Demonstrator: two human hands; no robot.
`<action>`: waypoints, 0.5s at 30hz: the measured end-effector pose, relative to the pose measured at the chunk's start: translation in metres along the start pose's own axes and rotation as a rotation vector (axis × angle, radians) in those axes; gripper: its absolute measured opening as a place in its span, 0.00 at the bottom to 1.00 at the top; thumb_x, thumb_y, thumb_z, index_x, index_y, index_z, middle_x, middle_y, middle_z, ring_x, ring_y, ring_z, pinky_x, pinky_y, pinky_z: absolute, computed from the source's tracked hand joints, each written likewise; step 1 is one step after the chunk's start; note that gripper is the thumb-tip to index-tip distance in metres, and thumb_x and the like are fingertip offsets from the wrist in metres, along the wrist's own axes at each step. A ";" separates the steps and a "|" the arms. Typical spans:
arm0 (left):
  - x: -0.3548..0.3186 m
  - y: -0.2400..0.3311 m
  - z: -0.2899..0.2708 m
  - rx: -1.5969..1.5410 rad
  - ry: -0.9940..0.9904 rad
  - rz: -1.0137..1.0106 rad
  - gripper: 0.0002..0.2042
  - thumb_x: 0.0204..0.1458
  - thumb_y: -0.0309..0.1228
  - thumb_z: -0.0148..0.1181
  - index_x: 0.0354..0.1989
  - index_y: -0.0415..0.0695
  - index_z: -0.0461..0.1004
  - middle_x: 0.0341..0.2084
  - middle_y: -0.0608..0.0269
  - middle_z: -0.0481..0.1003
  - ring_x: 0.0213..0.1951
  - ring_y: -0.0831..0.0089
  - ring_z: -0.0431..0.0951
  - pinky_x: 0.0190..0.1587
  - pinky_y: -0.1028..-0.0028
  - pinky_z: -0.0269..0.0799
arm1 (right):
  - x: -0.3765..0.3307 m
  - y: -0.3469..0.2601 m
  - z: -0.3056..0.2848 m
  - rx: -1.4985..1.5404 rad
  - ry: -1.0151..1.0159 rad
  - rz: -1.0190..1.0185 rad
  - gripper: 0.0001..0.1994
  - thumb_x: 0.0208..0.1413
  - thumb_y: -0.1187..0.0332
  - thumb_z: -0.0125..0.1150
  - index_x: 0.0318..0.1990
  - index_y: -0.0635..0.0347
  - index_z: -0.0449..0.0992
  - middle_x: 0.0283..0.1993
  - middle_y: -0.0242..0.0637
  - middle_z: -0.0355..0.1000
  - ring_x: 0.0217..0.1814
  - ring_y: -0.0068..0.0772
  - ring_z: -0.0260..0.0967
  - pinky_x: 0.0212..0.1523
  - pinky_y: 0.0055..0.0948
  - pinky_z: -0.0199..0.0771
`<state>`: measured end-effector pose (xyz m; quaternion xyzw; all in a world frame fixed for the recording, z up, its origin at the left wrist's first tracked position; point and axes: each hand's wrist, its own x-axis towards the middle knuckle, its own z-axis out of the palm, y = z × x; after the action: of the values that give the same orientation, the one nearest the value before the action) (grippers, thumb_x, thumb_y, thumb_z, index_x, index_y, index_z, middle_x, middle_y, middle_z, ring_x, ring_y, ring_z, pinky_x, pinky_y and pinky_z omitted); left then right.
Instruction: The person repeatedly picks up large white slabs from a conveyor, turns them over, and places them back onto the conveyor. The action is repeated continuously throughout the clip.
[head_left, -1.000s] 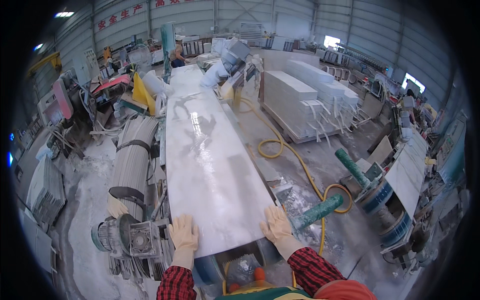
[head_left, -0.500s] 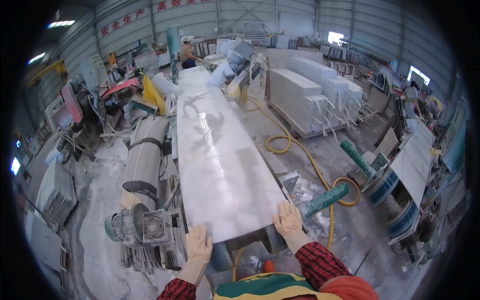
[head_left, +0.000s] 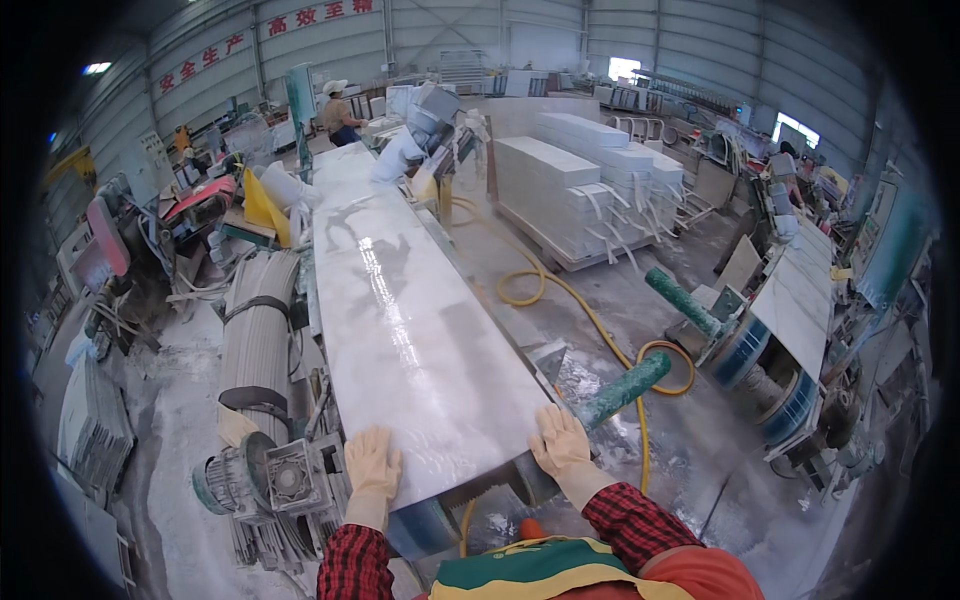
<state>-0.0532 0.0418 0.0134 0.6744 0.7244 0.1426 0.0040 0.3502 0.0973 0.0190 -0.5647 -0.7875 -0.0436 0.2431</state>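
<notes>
Cream gloves on both hands; left hand (head_left: 372,464) palm down at the slab's near left corner, fingers straight and pointing away from the body, nothing gripped; right hand (head_left: 561,443) at the near right corner, palm down, fingers straightened and slightly spread, angled forward and inward, likewise holding nothing; whether any fingertip presses hard, cannot tell. White-grey slab (head_left: 420,370) lies flat and lengthwise ahead of the body, wet sheen down its middle, near end between the hands, over a blue roller (head_left: 424,528); left forearm runs nearly straight forward, right forearm slants in from lower right; red-and-black checked sleeves (head_left: 637,520) end short of the gloves; green cylinder (head_left: 628,390) just beside the right hand; grey motor (head_left: 243,480) left of the left hand; yellow hose (head_left: 643,440) on the floor at right.
</notes>
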 end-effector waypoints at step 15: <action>-0.036 0.011 0.003 -0.040 0.189 0.066 0.27 0.63 0.39 0.59 0.69 0.43 0.71 0.68 0.41 0.71 0.70 0.40 0.66 0.74 0.46 0.58 | -0.013 0.004 0.001 0.028 -0.041 0.042 0.29 0.64 0.52 0.61 0.68 0.55 0.71 0.70 0.47 0.69 0.71 0.57 0.65 0.69 0.54 0.65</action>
<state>-0.0387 0.0074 0.0064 0.6813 0.6959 0.2200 -0.0555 0.3566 0.0874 0.0117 -0.5785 -0.7808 -0.0159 0.2354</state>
